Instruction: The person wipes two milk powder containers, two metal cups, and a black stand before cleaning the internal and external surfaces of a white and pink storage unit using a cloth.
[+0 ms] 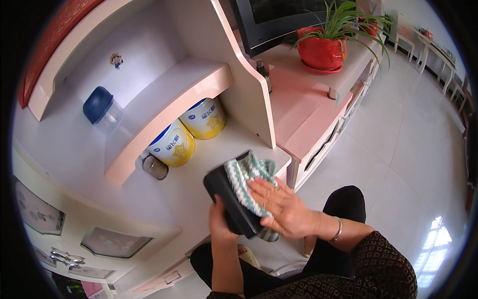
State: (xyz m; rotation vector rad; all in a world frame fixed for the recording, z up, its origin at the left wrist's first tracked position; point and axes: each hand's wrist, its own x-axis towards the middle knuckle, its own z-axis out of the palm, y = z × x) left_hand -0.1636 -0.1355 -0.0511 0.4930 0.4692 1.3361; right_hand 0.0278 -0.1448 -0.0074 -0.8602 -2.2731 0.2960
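Note:
My left hand (221, 220) grips the lower end of a black box-shaped object (227, 198), whose exact kind I cannot tell. Against its upper face, my right hand (282, 207) presses a green-and-white striped cloth (244, 183) with the fingers laid flat. Part of the cloth hangs past the object's lower edge. Both hands are in front of the white cabinet's counter, above my lap. Behind them, two white-and-yellow cans (173, 147) with blue lids stand under a curved shelf, beside a small cylindrical jar (155, 168).
A blue-capped clear container (102, 108) stands at the cabinet's left. To the right is a pink-topped low cabinet (295, 116) with a dark bottle (263, 74), a television (276, 26) and a red plant pot (322, 50). Tiled floor (373, 149) stretches beyond.

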